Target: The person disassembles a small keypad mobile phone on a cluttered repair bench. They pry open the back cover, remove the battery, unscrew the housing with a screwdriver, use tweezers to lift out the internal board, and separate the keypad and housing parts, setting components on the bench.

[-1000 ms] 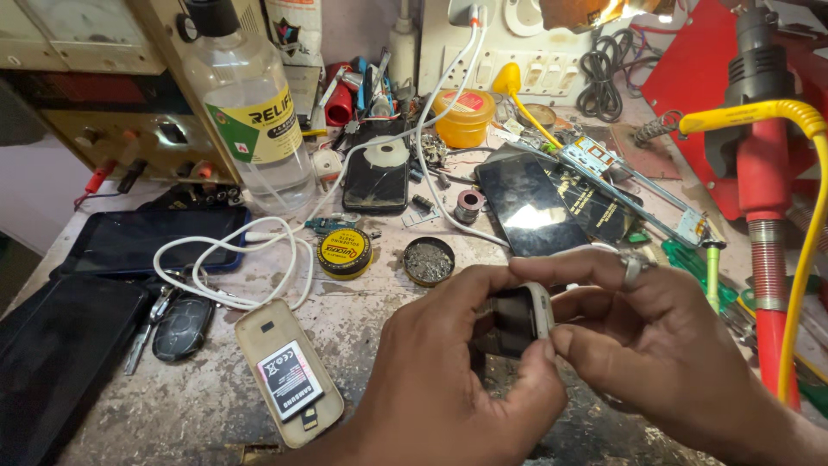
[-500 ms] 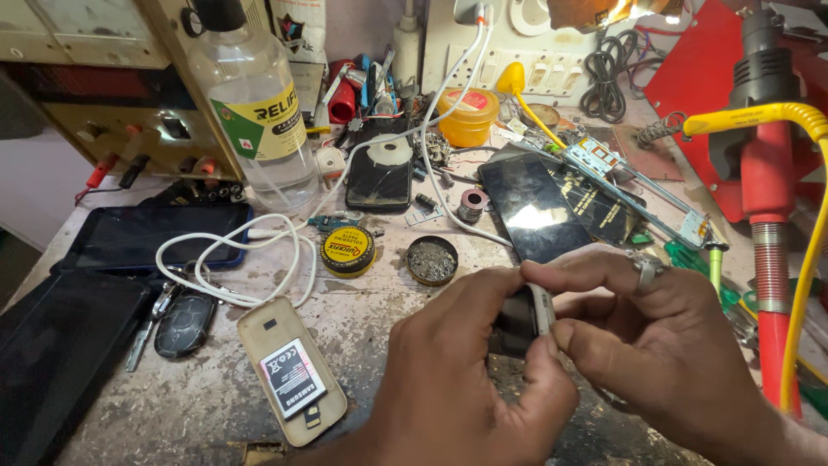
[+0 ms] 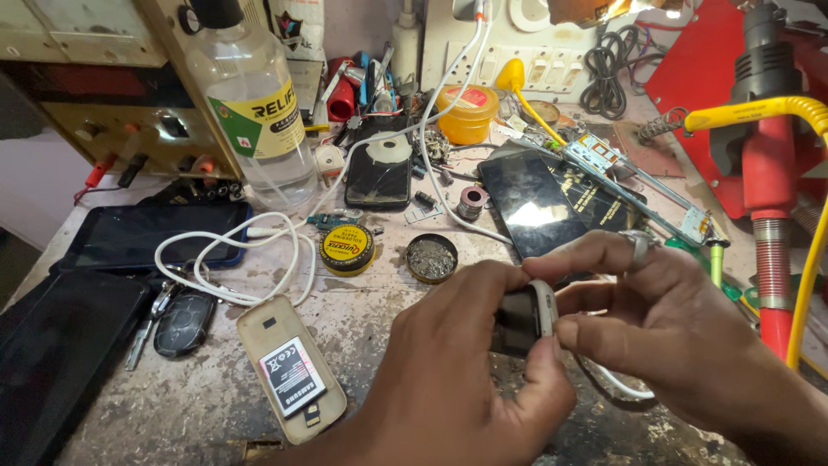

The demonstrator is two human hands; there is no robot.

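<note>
Far left: dark tablet and a black slab lie flat on the workbench. Next come the car key, the white cable in loops, and the clear bottle standing upright behind. A beige phone lies back-up with its battery showing, near the left hand but apart from it. Yellow-lidded tin and open round tin sit mid-bench.

Left hand is curled closed around the small phone, thumb on its near edge, fingers wrapped behind. The small phone is held edge-on above the bench, between both hands, long axis roughly vertical, pale rim facing right.

Right hand comes in from the right, thumb and forefinger pinched on that rim, other fingers loosely bent; a ring is on one finger. Both hands touch it; the left carries more of it. Far right: red tool with yellow hose.
</note>
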